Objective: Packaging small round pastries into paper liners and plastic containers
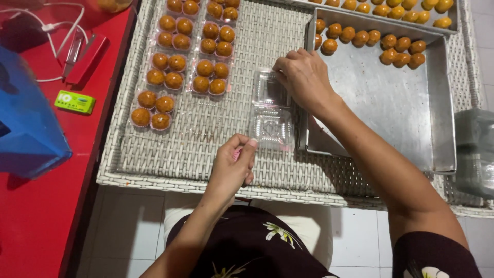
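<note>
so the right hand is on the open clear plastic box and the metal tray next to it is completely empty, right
Not quite. The right hand does rest on the open clear plastic box, but the metal tray beside it is not empty: the head view shows a cluster of round orange-brown pastries along its far edge. Only the nearer part of the tray is bare.

Both hands, right hand and left hand, touch an open clear box on a wicker table beside a steel tray of pastries.
</note>
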